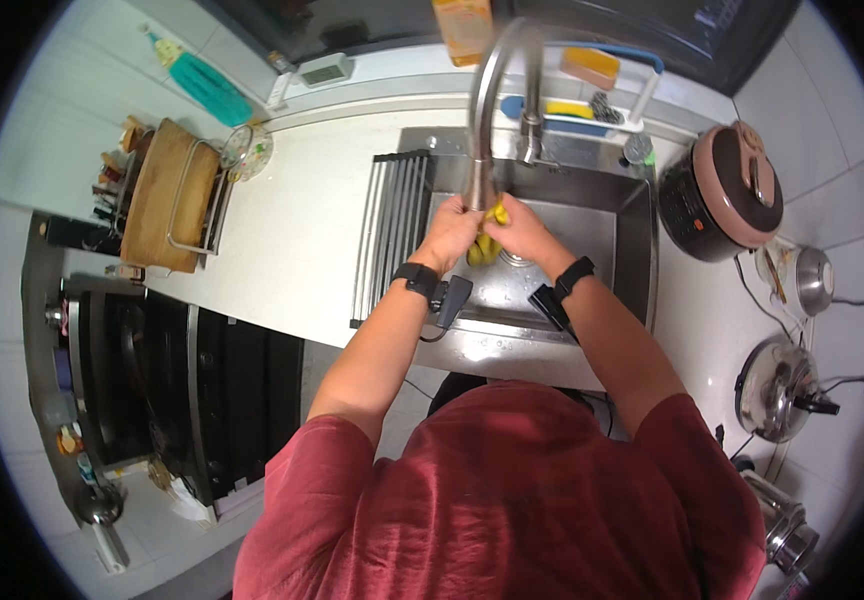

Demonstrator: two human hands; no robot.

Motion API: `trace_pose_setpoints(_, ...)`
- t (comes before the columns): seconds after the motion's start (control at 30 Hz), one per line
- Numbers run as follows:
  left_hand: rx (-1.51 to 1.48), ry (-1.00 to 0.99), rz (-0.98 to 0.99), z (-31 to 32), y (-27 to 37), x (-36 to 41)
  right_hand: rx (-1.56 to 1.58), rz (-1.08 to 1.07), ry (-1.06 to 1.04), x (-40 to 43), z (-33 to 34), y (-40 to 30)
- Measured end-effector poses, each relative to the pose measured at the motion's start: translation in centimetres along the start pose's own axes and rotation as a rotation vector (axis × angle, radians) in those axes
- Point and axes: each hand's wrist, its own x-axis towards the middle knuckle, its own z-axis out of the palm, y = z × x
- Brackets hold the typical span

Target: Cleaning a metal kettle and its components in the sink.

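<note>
Both of my hands are close together over the stainless steel sink [589,225], just under the head of the arched metal faucet [482,120]. Between them is a crumpled yellow cloth [483,249], part of which hangs down below my fingers. My left hand [450,234] grips it from the left, its fingertips partly hidden by the faucet head. From the right, my right hand [520,229] closes on the same cloth, with a bit of yellow showing above the thumb. Black straps with devices sit on both wrists.
A roll-up drying rack [391,232] covers the sink's left side. Behind the sink stands a caddy [612,126] with sponges. To the right are a pink and black rice cooker [724,195] and a lidded metal pot [773,390]. Wooden cutting boards [166,195] stand at the left.
</note>
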Motion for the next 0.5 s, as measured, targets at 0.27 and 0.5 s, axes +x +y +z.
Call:
trace_pose_setpoints(0.27,-0.164,-0.076,0.090,-2.7,-0.5,0.3,0.065,-0.165,0.112,-0.1,1.1,-2.3)
trace_pose_setpoints(0.5,-0.007,-0.061,0.090,-3.1,-1.5,-2.2,-0.208,0.053,0.118,-1.3,1.0,-4.7)
